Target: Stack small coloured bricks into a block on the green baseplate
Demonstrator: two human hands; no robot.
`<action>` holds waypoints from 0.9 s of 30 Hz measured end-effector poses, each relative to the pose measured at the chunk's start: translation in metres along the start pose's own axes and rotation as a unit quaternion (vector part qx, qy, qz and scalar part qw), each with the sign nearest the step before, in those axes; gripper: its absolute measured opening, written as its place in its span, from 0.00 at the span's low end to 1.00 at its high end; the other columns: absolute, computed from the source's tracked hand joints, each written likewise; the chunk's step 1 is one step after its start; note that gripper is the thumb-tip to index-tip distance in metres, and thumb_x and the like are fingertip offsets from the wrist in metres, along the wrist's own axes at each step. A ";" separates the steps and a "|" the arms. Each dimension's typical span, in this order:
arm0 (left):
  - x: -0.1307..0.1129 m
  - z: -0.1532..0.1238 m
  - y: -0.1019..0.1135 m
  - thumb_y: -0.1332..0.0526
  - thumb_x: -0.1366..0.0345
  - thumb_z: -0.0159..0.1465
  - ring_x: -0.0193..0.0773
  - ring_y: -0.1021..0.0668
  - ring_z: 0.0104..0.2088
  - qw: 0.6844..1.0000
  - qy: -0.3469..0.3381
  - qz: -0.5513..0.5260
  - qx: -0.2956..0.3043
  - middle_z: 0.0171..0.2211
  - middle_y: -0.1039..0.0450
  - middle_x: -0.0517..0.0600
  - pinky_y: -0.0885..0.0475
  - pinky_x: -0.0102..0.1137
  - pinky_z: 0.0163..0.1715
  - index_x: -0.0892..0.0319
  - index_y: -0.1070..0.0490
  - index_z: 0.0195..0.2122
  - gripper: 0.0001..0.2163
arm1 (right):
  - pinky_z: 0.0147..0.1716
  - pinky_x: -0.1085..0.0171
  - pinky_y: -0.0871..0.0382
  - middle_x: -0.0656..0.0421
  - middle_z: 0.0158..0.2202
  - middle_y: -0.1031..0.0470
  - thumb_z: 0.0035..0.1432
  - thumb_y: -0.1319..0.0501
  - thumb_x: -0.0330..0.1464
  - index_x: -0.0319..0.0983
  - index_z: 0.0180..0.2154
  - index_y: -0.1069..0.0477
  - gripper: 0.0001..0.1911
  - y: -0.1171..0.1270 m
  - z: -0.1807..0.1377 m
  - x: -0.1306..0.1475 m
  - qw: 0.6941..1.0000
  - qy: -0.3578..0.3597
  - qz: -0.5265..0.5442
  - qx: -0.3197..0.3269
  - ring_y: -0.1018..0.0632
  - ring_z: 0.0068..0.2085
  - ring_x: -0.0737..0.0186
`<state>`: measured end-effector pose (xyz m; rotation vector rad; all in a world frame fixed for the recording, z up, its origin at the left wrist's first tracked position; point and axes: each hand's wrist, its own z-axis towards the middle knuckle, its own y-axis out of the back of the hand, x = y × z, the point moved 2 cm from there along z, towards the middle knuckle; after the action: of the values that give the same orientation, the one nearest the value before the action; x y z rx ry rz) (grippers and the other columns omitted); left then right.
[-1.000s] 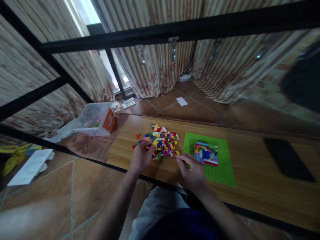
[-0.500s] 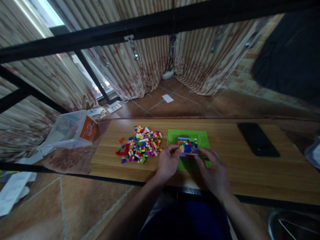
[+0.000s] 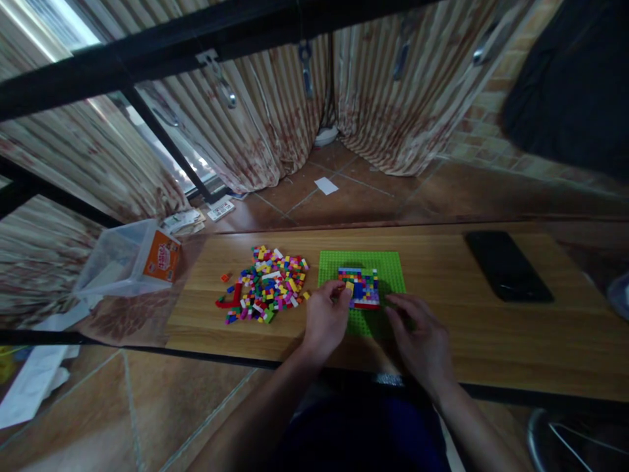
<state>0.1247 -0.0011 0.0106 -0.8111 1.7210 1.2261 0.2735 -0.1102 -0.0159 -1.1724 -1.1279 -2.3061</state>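
Observation:
A green baseplate [image 3: 388,265] lies on the wooden table [image 3: 466,314] with a multicoloured block of small bricks [image 3: 361,288] built on it. My left hand [image 3: 325,319] is at the block's left edge, fingers pinched on a small yellow brick [image 3: 349,286]. My right hand [image 3: 417,334] rests on the plate's near right corner, fingers curled; what it holds, if anything, is hidden. A pile of loose coloured bricks [image 3: 268,285] lies left of the plate.
A black phone [image 3: 508,265] lies on the table at the right. A clear plastic box with an orange label [image 3: 130,259] stands at the left end. Black frame bars [image 3: 196,46] cross overhead. Curtains and tiled floor lie beyond.
My left hand left the loose pile and came to the built block with a brick. My right hand moved onto the green plate. The view shifted left and down.

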 end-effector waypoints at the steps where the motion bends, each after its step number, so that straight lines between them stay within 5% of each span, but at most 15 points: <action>1: 0.000 0.000 0.000 0.39 0.64 0.66 0.38 0.19 0.36 1.000 -0.003 0.010 0.004 0.36 0.18 0.51 0.26 0.30 0.37 0.61 0.22 0.43 0.09 | 0.50 0.50 0.24 0.51 0.45 0.20 0.66 0.41 0.44 0.42 0.43 0.20 0.16 0.000 0.000 -0.001 1.000 -0.002 0.000 -0.001 0.19 0.47 0.52; 15: -0.008 -0.005 0.006 0.36 0.63 0.64 0.39 0.18 0.34 0.987 -0.024 0.155 0.026 0.36 0.18 0.50 0.26 0.31 0.37 0.57 0.24 0.49 0.12 | 0.49 0.50 0.23 0.51 0.45 0.19 0.67 0.41 0.43 0.42 0.44 0.20 0.15 -0.004 -0.002 0.001 0.999 0.006 0.017 0.030 0.19 0.46 0.53; 27: -0.011 -0.002 0.004 0.41 0.65 0.68 0.40 0.18 0.35 0.963 -0.099 0.248 0.041 0.37 0.19 0.50 0.25 0.32 0.39 0.56 0.25 0.47 0.09 | 0.51 0.51 0.24 0.53 0.46 0.21 0.68 0.41 0.39 0.44 0.46 0.21 0.13 -0.012 0.028 0.017 0.997 0.068 0.006 0.024 0.20 0.48 0.55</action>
<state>0.1259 -0.0013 0.0227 -0.1946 1.8503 1.4913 0.2712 -0.0799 0.0017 -0.9856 -1.1180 -2.2975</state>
